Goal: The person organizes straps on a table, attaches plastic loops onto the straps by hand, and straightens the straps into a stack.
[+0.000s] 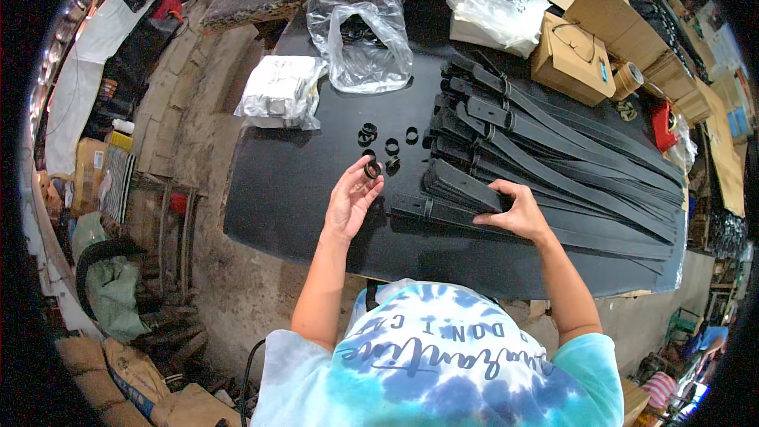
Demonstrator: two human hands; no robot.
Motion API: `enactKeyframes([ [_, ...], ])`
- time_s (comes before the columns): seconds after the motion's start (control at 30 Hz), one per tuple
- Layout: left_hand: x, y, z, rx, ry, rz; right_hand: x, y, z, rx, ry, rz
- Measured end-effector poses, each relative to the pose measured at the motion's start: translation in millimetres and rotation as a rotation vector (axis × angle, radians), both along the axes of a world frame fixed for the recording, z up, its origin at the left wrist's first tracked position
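Between the fingertips of my left hand (353, 204) is a small black ring (372, 169), like a belt loop. Several more black rings (392, 145) lie loose on the dark table just beyond that hand. My right hand (519, 212) is closed around a stack of black belt straps (461, 188), thumb on the near side, with the stack's ends pointing left. Under and beyond it, more bundles of black belts (545, 138) stretch to the right edge of the table. Some bundles have a loop around them near their left ends.
A clear plastic bag (336, 55) with dark pieces inside stands at the back, beside white wrapped packs (278, 88). A white plastic-covered package (502, 8), a cardboard box (571, 63) and a tape roll (628, 79) sit along the far right. The black tabletop (277, 182) ends at my left.
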State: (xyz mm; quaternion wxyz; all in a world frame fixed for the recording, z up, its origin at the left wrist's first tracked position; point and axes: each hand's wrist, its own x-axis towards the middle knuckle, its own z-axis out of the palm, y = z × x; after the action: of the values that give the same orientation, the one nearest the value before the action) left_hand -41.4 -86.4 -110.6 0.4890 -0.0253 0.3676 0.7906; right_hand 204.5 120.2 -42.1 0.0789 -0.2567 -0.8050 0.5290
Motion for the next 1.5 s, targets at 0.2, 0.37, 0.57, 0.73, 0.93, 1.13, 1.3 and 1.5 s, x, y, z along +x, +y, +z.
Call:
enactKeyframes([
  [0.2, 31, 7, 12, -0.014, -0.04, -0.119, 4, 4, 5, -0.109, 0.008, 0.009],
  [0.37, 42, 14, 17, 0.027, -0.055, -0.183, 3, 0, 6, -0.078, 0.0, -0.03],
  [0.57, 50, 20, 25, 0.006, 0.03, -0.2, -1, -5, 5, 0.103, 0.069, -0.079],
  [0.73, 56, 25, 23, -0.106, 0.192, -0.121, -4, -1, 14, 0.132, -0.042, 0.015],
  [0.93, 94, 37, 21, -0.18, 0.112, -0.239, -2, -13, 0, 0.097, -0.01, 0.001],
  [1.13, 20, 44, -1, -0.32, 0.487, 0.155, 3, -9, -1, 0.118, 0.062, -0.132],
  [1.3, -26, 36, -44, -0.673, 1.525, 0.084, 2, -7, 0, 0.136, 0.045, -0.109],
  [1.5, -25, 38, -55, -0.799, 1.742, 0.064, 4, -4, -2, 0.1, 0.091, -0.07],
])
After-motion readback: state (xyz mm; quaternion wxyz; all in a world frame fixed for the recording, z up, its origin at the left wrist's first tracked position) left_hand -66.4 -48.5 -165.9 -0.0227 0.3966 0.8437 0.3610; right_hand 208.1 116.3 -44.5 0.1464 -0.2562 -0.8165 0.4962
